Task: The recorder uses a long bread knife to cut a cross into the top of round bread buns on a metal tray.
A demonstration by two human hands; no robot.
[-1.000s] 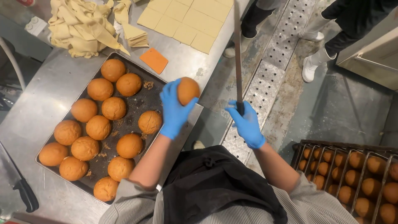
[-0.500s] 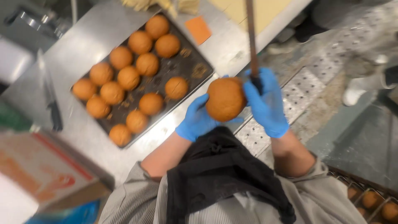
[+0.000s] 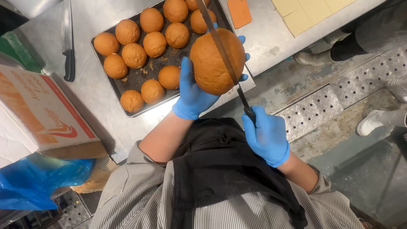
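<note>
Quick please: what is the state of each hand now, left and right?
Left hand: closed around a round bun, holding it up.
Right hand: closed on the handle of a long knife.

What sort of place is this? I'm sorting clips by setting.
Likely a commercial bakery or food-prep kitchen: a stainless steel worktable, a perforated baking tray of buns, and blue-gloved hands, the left hand holding a bun, the right hand a long knife.

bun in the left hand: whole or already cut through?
Cannot tell. The bun in the left hand shows no open halves; the knife in the right hand lies across its top.
</note>
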